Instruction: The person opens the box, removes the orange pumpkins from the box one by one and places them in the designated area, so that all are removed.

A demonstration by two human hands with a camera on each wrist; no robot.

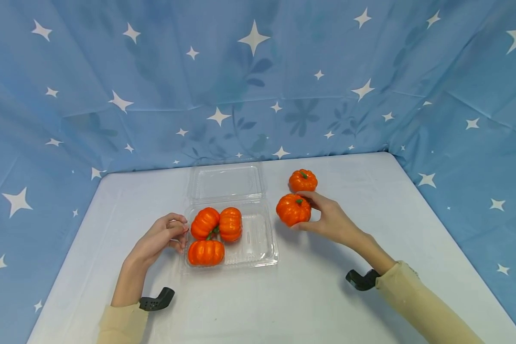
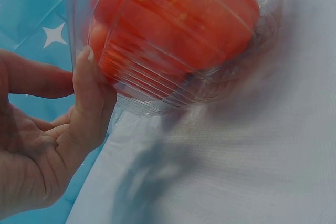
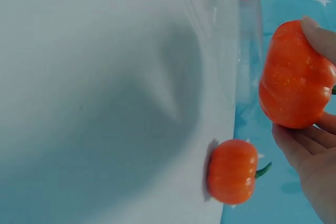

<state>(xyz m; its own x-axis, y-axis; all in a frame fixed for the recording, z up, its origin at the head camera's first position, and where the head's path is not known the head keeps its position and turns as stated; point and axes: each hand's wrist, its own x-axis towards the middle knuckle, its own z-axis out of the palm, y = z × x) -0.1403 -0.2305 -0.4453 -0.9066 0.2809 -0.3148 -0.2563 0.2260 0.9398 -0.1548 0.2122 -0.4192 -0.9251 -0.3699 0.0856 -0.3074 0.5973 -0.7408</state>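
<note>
While pinching a clear plastic hinged container (image 1: 255, 241) at its left edge with fingers of the left hand (image 1: 155, 241), held a ribbed orange pumpkin (image 1: 290, 211) right of it, above the white worktop (image 1: 241, 308), between fingers of the right hand (image 1: 336, 223); called for an even grip.

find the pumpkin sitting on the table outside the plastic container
In the head view, the loose pumpkin sits on the table right of centre, just beyond the held pumpkin in the right hand and right of the open clear lid.
</note>
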